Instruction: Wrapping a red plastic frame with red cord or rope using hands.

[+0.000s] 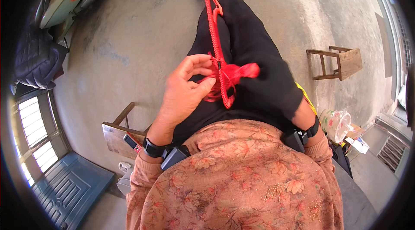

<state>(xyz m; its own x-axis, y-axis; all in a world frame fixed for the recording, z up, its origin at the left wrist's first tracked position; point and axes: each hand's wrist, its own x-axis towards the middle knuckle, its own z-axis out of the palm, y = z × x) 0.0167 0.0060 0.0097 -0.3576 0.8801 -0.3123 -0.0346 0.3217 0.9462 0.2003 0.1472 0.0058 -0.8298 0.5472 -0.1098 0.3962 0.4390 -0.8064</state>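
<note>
Red cord (217, 44) over black trousers (255, 27) — grey floor (147, 27), stool (349, 63).

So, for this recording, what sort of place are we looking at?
Probably a home's ground-floor room or entryway, though a small workshop is possible: a scooter-like vehicle stands on the bare, concrete-looking floor, with a wooden stool and a blue panelled door also in view.

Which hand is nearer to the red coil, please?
Left. The left hand is just left of the red coil; the right hand is hidden, its wrist farther off to the right.
</note>
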